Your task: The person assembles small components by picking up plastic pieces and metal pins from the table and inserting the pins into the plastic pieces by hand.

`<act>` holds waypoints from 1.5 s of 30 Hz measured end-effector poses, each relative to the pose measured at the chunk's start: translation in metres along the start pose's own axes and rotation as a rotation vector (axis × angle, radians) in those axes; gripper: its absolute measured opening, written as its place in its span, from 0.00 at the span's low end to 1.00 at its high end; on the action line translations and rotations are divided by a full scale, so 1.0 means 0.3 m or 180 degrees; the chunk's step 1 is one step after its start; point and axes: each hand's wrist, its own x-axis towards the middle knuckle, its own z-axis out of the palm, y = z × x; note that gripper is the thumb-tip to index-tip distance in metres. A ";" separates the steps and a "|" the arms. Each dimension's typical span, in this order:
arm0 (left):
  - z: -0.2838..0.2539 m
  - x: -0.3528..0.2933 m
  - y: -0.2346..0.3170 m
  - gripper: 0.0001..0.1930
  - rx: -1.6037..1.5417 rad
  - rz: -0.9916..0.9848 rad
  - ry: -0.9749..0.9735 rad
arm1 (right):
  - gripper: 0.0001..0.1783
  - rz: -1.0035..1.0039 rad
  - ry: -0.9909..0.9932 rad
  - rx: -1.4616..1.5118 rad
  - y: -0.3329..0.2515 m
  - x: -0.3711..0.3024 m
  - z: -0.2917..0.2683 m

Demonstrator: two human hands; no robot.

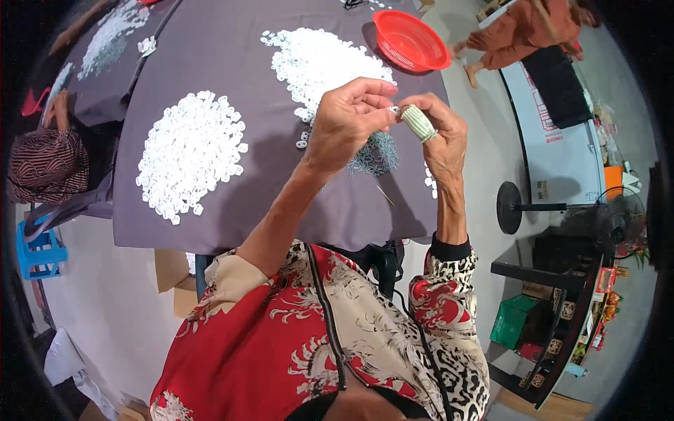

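Note:
My left hand (351, 119) is raised over the table with thumb and forefinger pinched together; its other fingers are curled. My right hand (448, 137) meets it fingertip to fingertip. A tiny piece (395, 110), whitish with a dark spot, sits between the two pinches, mostly covered by fingers. A pale green ribbed sleeve (419, 123) appears to wrap my right thumb. Below the hands lies a heap of small grey-green metal-like bits (375, 156). Behind it spreads a large pile of small white plastic pieces (316, 63).
A second pile of white pieces (189, 154) lies on the left of the grey-covered table (232, 56). A red plastic basket (411, 42) stands far right. A thin stick (385, 194) lies near the front edge. Another person (53, 158) sits at the left; a fan (618, 214) stands right.

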 end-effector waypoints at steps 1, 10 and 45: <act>-0.003 0.000 0.000 0.15 -0.0029 0.0031 0.0098 | 0.07 -0.0003 -0.0011 0.0004 -0.004 0.000 0.004; 0.006 -0.008 0.020 0.12 -0.0225 -0.0015 0.0386 | 0.07 0.0245 0.0086 0.0709 -0.014 0.001 0.021; 0.003 -0.022 -0.010 0.11 -0.0419 -0.0261 0.0351 | 0.07 0.0312 -0.0224 0.0478 -0.034 0.016 -0.016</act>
